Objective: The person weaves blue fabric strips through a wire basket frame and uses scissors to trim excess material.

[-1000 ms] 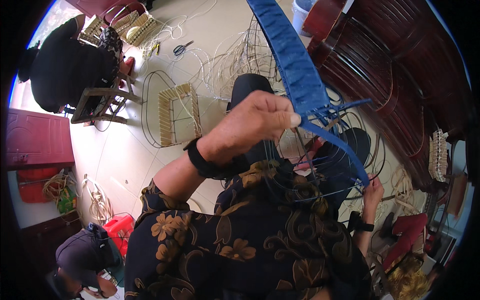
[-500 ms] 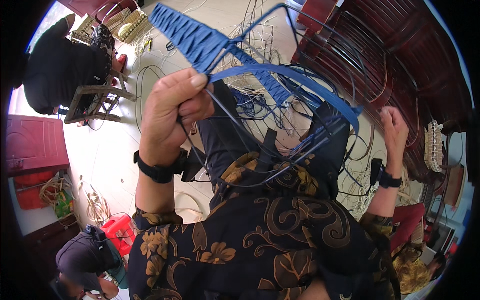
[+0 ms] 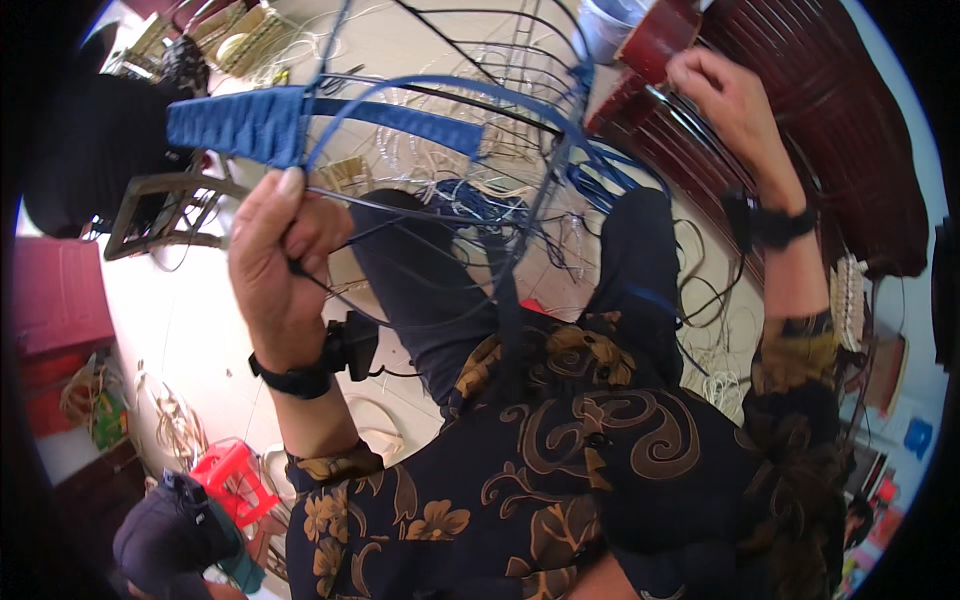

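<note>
My left hand (image 3: 285,245) is closed, thumb and fingers pinching the rim of a dark wire frame (image 3: 500,60), at the lower end of its blue woven band (image 3: 240,128). The frame is held up tilted over my knees. A long blue strip (image 3: 440,82) arcs from beside that hand across the frame to the right. My right hand (image 3: 735,105) is raised at the upper right, away from the frame, with curled fingers. Whatever they hold, if anything, is too small to make out. A bundle of blue strips (image 3: 610,180) hangs by my right knee.
A dark red slatted wooden bench (image 3: 830,130) fills the right side. On the left are a seated person (image 3: 95,150), a wooden chair (image 3: 130,215) and a red plastic stool (image 3: 232,480). Another person (image 3: 175,530) is at lower left. Pale strips (image 3: 170,410) lie on the floor.
My right hand has moved up and away to the far right, beside the bench. My left hand has shifted slightly left and down, and the frame has turned, its blue band now nearly level.
</note>
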The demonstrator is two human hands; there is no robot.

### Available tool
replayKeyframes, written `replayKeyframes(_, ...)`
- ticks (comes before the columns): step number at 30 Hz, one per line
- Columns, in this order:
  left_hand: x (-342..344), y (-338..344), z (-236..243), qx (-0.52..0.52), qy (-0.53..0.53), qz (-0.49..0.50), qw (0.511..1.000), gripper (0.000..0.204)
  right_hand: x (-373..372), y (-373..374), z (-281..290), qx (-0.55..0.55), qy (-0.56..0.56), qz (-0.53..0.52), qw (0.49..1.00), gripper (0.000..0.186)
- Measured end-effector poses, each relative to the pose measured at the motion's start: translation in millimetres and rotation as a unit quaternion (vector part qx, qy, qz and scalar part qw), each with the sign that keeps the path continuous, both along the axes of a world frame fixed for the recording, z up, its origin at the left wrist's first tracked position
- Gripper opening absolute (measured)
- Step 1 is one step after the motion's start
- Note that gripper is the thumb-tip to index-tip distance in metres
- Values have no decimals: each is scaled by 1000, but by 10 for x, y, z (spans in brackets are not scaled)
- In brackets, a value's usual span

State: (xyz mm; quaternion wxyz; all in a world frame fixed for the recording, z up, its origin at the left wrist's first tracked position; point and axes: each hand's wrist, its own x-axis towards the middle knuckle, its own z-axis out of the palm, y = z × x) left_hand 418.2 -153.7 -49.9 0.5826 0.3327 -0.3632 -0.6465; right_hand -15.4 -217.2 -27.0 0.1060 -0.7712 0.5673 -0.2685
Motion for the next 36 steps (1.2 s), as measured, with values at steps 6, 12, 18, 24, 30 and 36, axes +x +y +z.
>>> replayKeyframes(6,69,-229,-98,-39,45,-11,998,24,474,-438,1118,5,-14,-107,994,14)
replayKeyframes(12,148,-359,-124,-46,56,33,997,25,663,-1126,1354,-61,-27,30,997,22)
replayKeyframes(18,95,-543,-68,-7,31,89,996,27,1015,-2166,668,47,-108,135,984,17)
replayKeyframes(24,81,-815,-27,15,-2,133,991,25,1422,-3177,-848,135,-131,150,971,25)
replayKeyframes(30,361,-1354,-104,-15,7,121,993,23,1721,-3423,-1955,177,-166,54,968,27)
replayKeyframes(36,684,-1691,-268,-17,-20,176,984,19,2025,-3856,-2601,198,-139,49,969,28)
